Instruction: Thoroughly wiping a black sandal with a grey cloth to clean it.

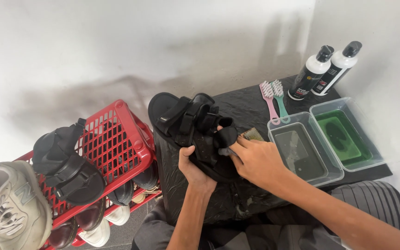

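To your left a red crate (116, 139) carries a second black sandal (68, 166) and a pale sneaker (5, 208). Over the black-wrapped counter (255, 104), your left hand (191, 166) is clenched under the sole of the black strap sandal (190, 127) — keep that grip firm so the shoe stays tilted toward you. Your right hand (255, 159) pinches its strap; work one strap at a time — the two brushes (274, 99), water trays (302, 148) and cleaner bottles (325, 69) sit near on your right.
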